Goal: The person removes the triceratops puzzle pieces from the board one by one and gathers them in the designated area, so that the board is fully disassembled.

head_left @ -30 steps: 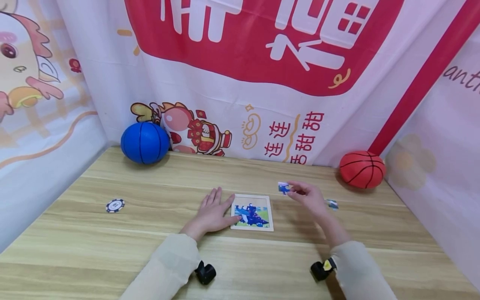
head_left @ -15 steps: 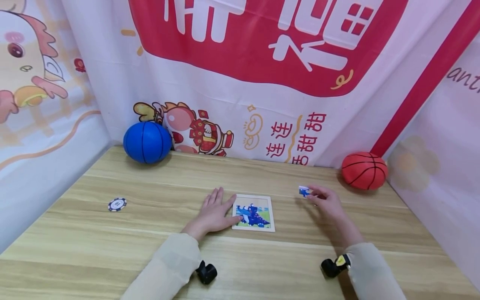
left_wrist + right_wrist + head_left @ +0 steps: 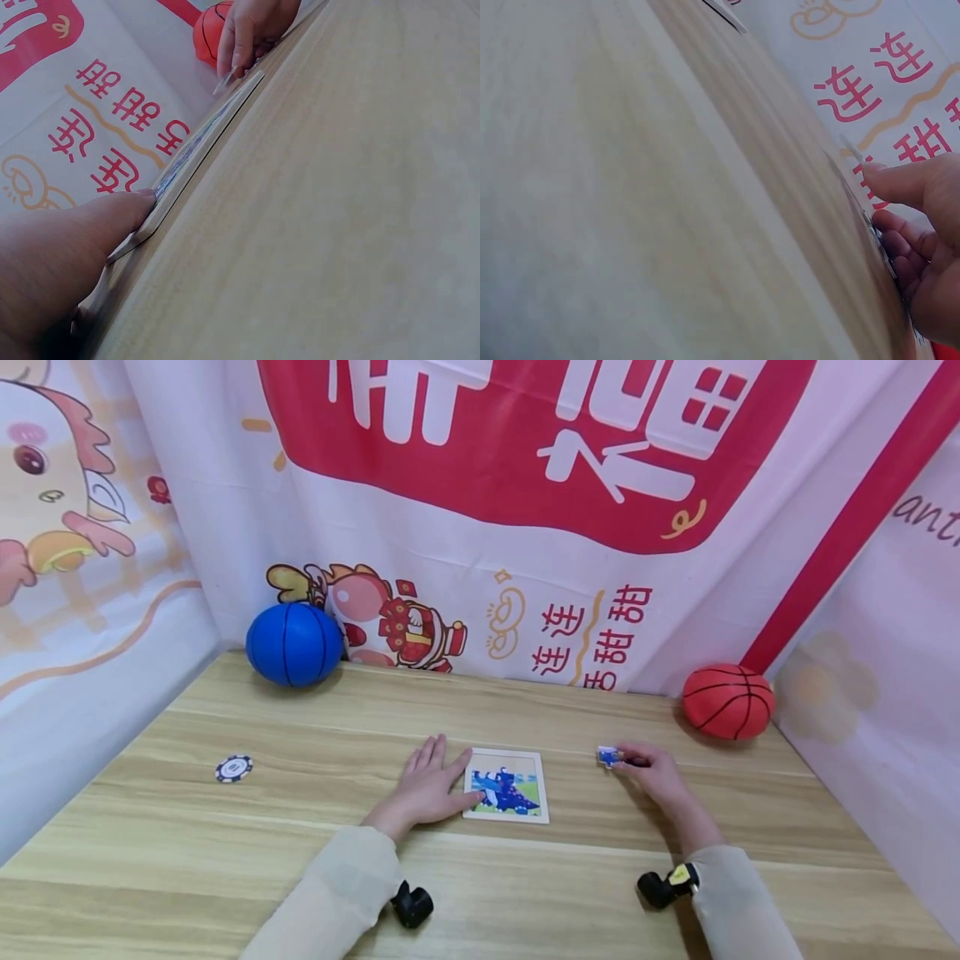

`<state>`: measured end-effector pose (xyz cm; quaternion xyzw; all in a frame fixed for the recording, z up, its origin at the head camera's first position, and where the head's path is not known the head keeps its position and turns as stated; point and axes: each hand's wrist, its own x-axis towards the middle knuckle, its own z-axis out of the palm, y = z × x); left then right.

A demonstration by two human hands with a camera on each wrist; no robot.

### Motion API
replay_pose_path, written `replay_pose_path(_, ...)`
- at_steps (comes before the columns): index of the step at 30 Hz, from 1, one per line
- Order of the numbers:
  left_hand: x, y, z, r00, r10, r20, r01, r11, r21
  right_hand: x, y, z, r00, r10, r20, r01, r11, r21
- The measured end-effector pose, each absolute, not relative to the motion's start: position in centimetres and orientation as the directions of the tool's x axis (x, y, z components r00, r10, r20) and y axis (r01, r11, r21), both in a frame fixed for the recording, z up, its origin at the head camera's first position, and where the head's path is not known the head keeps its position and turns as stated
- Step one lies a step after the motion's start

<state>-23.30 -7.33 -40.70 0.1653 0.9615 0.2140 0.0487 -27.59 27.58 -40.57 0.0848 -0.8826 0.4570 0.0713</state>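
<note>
A square jigsaw puzzle (image 3: 510, 793) in a pale tray frame, with a blue and purple dinosaur picture, lies mid-table. Bare tray shows along its upper part. My left hand (image 3: 420, 787) lies spread at its left side, and the thumb (image 3: 124, 210) rests over the frame's edge. Right of the puzzle, my right hand (image 3: 658, 775) pinches a small blue and white puzzle piece (image 3: 607, 757) by its right side. That piece appears edge-on in the right wrist view. Under the curled lower fingers (image 3: 904, 240) there, a thin dark-patterned edge shows close to the table.
A blue ball (image 3: 294, 645) stands at the back left and a red ball (image 3: 728, 702) at the back right. A poker chip (image 3: 234, 768) lies on the left of the wooden table (image 3: 525, 893). A printed cloth (image 3: 465, 552) hangs behind the table.
My right hand has moved right, away from the puzzle, with the piece, then sunk slightly toward the table. Another piece seen beside it earlier is now hidden in the head view. My left hand stays put.
</note>
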Motion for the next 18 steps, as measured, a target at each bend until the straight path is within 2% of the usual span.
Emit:
replay_pose_path(9,-23.27,-7.36,-40.65,-0.936,0.351,-0.014,0.314,0.853,0.418,-27.98,27.35,-41.28,-0.956,-0.107,0.273,-0.273,0.666,-0.694)
replay_pose_path(18,-23.35,-7.34,-40.73,-0.935,0.353,-0.015,0.311,0.843,0.439,-28.10,27.02,-41.03,-0.963,-0.084,0.257,-0.233,0.740,-0.630)
